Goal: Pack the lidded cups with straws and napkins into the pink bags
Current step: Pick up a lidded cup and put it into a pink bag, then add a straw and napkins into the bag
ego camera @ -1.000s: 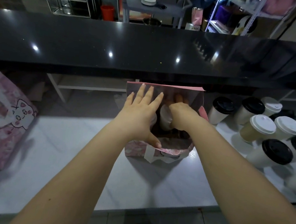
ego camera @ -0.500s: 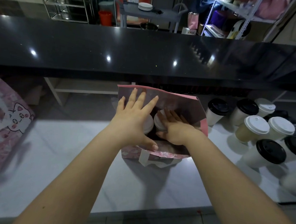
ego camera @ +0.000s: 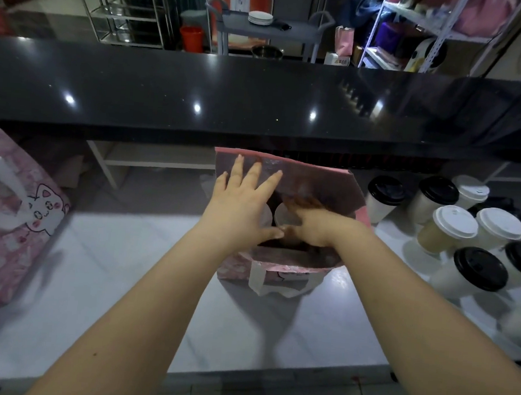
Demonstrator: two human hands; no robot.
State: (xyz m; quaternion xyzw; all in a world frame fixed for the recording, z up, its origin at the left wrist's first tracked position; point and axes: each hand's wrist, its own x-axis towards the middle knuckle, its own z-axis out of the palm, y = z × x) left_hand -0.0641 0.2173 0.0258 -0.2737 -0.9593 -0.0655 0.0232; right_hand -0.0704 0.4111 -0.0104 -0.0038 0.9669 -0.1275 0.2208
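Note:
An open pink bag [ego camera: 315, 182] stands on the white counter in front of me. Two white-lidded cups sit inside it; the right cup's lid [ego camera: 284, 218] shows between my hands, the left one is mostly hidden. My left hand [ego camera: 243, 205] lies with straight, spread fingers over the bag's left side and far wall. My right hand [ego camera: 309, 225] reaches into the bag's mouth from the right, fingers extended over the cups; its fingertips are dark and blurred inside the bag.
Several lidded cups, some with black lids [ego camera: 479, 268] and some with white lids [ego camera: 455, 221], stand at the right. A second pink bag with a cat print [ego camera: 14, 211] stands at the left. A black raised counter [ego camera: 260, 98] runs behind.
My right hand has let go of the cup in the bag and flattened its fingers, sliding a little lower in the bag. My left hand stays spread on the bag.

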